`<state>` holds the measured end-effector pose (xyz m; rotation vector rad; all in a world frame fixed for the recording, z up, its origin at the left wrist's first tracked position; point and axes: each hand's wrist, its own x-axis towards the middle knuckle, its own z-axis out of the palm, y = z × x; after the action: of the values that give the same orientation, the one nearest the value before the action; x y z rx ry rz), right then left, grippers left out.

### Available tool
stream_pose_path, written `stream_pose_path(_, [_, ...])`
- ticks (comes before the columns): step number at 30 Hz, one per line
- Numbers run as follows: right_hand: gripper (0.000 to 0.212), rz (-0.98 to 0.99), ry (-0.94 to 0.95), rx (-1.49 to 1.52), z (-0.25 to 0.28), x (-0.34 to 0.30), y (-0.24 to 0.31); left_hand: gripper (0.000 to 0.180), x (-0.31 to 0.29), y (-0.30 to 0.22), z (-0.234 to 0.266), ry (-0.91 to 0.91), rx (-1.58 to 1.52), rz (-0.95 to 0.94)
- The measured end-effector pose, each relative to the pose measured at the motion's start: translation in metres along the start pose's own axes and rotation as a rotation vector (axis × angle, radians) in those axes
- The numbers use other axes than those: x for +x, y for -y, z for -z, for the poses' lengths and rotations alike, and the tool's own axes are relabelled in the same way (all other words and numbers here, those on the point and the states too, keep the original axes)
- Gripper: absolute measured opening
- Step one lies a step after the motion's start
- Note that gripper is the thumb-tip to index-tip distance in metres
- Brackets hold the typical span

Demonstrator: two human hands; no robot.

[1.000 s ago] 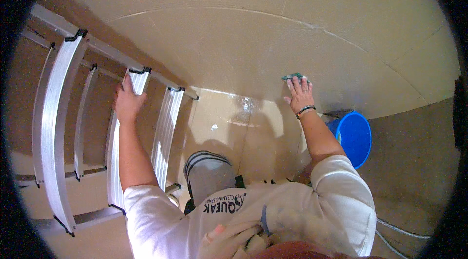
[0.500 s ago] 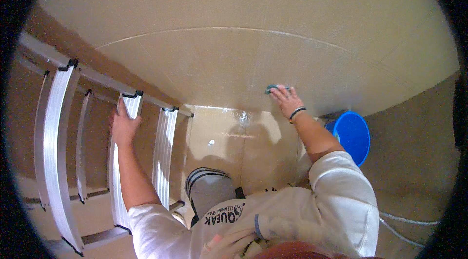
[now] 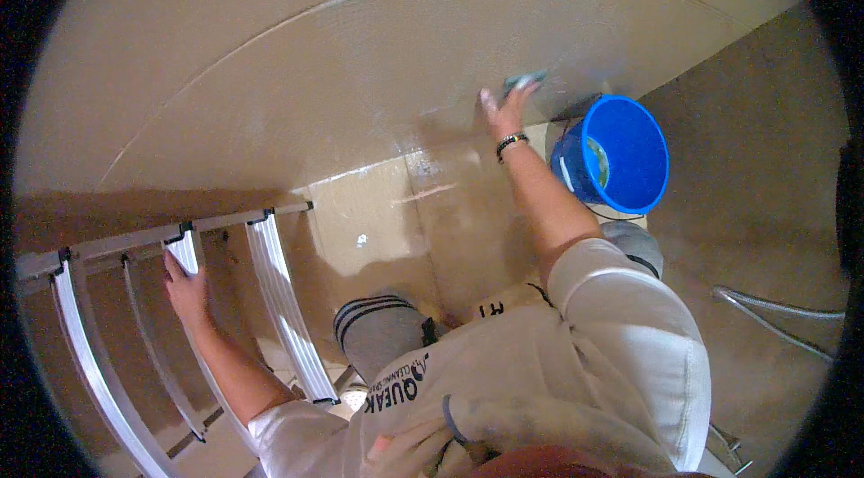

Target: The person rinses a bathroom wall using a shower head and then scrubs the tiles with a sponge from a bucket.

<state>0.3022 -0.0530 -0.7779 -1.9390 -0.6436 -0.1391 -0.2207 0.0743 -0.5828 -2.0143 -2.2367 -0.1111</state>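
My left hand (image 3: 186, 292) is closed around a ridged step of an aluminium stepladder (image 3: 286, 302) on the left. The arm reaches out straight to that step. Against the glossy beige tiled wall (image 3: 360, 82), my right hand (image 3: 504, 115) presses a small green scouring pad (image 3: 525, 80). That hand is slightly blurred, and its fingers partly cover the pad. Wet streaks shine on the wall near it. Right of my right forearm stands a blue bucket (image 3: 634, 154), with something greenish-yellow visible inside.
Beige floor tiles (image 3: 360, 199) lie between the ladder and the bucket, with a small white spot on them. A metal shower hose (image 3: 783, 307) runs along the darker wall (image 3: 738, 163) on the right. My grey-trousered knee (image 3: 382, 334) is below.
My right hand has moved the pad up and slightly right across the wall. The view has tilted, so the bucket shows higher. My left hand keeps its hold on the ladder.
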Motion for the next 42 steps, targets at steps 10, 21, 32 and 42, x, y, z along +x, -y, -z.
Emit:
stream_pose_path(10, [0.068, 0.413, -0.173, -0.012, 0.080, 0.078, 0.145, 0.073, -0.003, 0.012, -0.005, 0.014, 0.051, 0.073])
stream_pose_path(21, [0.037, -0.635, 0.210, 0.346, 0.002, 0.037, -0.023, 0.075, 0.012, 0.014, -0.010, -0.028, 0.039, -0.046])
stream_pose_path(32, [0.063, -0.099, -0.178, -0.160, -0.038, 0.020, -0.058, 0.074, 0.003, -0.005, 0.003, -0.044, -0.060, -0.156])
stream_pose_path(42, [0.059, 0.023, -0.041, 0.082, 0.011, 0.016, 0.080, 0.074, -0.005, 0.023, -0.009, -0.011, -0.003, -0.034])
